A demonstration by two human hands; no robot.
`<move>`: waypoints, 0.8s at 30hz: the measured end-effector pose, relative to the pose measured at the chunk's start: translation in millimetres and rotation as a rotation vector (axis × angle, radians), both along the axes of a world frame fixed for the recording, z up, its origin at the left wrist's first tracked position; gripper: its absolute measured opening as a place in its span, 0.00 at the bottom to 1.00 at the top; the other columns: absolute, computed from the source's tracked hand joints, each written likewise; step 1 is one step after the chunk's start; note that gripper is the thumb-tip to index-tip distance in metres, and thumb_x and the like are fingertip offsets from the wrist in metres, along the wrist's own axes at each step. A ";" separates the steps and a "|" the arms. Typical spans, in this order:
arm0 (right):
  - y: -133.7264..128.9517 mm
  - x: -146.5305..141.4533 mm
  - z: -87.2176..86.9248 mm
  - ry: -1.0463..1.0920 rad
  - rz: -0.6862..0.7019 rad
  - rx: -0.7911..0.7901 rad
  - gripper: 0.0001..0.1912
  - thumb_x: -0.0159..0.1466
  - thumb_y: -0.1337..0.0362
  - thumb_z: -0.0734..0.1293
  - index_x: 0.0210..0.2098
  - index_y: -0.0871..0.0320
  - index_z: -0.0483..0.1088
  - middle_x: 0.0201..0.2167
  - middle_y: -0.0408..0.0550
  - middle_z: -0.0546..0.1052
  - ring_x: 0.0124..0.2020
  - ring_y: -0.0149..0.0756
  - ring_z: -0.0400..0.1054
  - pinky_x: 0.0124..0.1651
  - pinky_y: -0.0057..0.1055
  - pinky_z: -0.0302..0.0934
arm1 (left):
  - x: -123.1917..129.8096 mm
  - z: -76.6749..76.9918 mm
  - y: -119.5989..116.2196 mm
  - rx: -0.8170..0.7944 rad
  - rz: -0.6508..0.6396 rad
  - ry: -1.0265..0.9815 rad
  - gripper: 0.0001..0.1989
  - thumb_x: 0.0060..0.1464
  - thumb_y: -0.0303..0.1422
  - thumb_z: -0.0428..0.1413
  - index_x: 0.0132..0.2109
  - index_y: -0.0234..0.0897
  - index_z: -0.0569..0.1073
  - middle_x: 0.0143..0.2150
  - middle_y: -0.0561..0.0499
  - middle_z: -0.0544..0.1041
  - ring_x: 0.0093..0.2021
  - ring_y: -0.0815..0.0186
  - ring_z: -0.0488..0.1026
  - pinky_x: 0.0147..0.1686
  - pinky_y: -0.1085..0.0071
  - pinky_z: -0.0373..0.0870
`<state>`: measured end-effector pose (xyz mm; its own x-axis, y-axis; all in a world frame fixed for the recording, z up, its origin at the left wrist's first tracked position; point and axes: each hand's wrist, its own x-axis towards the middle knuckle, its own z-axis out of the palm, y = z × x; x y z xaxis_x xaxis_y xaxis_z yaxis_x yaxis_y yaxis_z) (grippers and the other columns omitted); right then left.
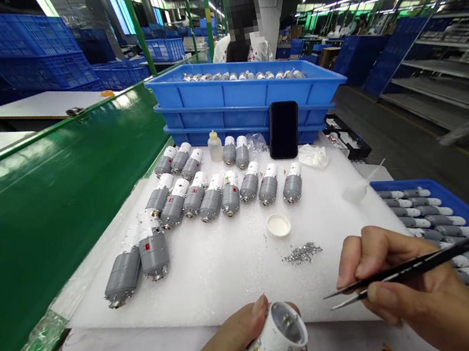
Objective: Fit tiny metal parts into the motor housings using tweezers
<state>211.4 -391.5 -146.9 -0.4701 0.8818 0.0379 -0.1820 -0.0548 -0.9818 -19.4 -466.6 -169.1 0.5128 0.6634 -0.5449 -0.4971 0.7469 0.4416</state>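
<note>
My left hand is wrapped round a white and grey model capsule at the bottom of the head view. The capsule's open white end tilts up toward me, and a gold part shows on its side. In my right hand is a pair of black tweezers, pointing left toward the capsule, with the tips slightly apart and nothing visible between them. Beyond the hands, a pile of tiny silver parts lies on the white foam sheet, close to a small white dish.
Rows of similar capsules stand on the foam. Behind them are a small bottle, a phone and stacked blue crates. A blue tray of capsules sits at right. A person is beyond the crates.
</note>
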 end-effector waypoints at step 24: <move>-8.3 4.6 -24.6 -0.120 -0.276 0.262 0.16 0.74 0.60 0.56 0.39 0.55 0.74 0.39 0.53 0.75 0.29 0.33 0.66 0.29 0.30 0.62 | 24.2 18.7 19.1 0.441 0.103 0.552 0.17 0.65 0.49 0.48 0.49 0.41 0.61 0.47 0.47 0.70 0.43 0.62 0.64 0.50 0.64 0.60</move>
<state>215.9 -399.8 -171.5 -0.2313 0.9436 0.2371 -0.0376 0.2349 -0.9713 4.7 -447.5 -150.4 0.1619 0.9120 -0.3769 -0.1723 0.4022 0.8992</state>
